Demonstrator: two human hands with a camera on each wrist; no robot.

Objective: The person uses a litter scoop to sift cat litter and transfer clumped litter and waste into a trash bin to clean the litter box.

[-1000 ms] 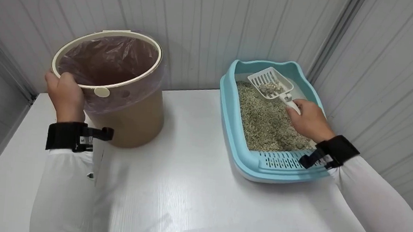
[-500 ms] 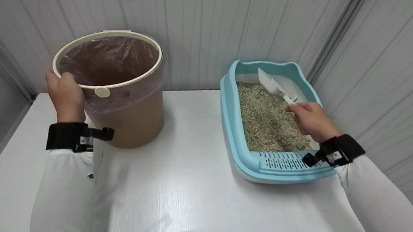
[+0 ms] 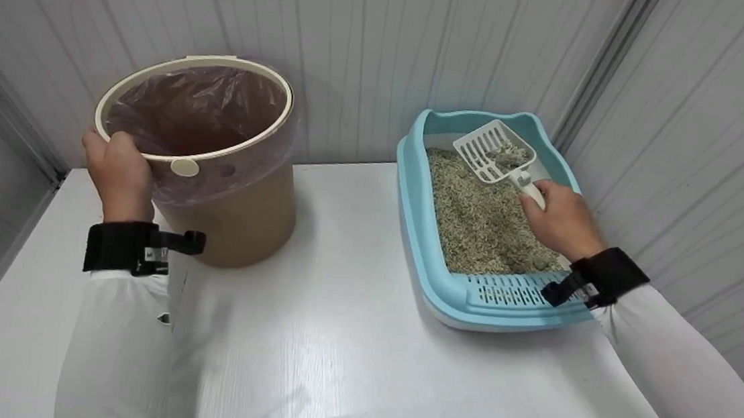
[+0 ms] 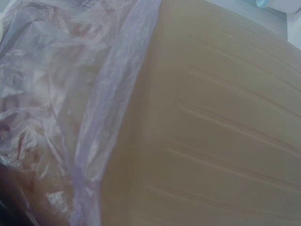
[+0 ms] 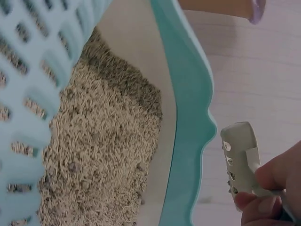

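Observation:
On the left, my left hand (image 3: 118,170) grips the cream rim of a tan trash bin (image 3: 243,218), thumb over the edge. A thin translucent bag (image 4: 51,84) lines the bin and folds down outside it. My right hand (image 3: 561,219) holds a white slotted litter scoop (image 3: 485,141) by its handle, above the blue litter box (image 3: 415,199). Some clumped litter (image 3: 510,155) lies in the scoop. Pelleted cat litter (image 5: 103,141) covers much of the box floor. In the right wrist view the fingers (image 5: 268,202) pinch the scoop's handle.
Both containers stand on a white tabletop (image 3: 338,287) against a white panelled wall (image 3: 372,54). A second wall (image 3: 720,152) rises close on the right, beside my right forearm. The box's front has a slotted blue ledge (image 3: 513,289).
The scoop turned onto its side half a second ago and is now level again, its slotted face showing with litter in it. My left hand and the bin have stayed in place.

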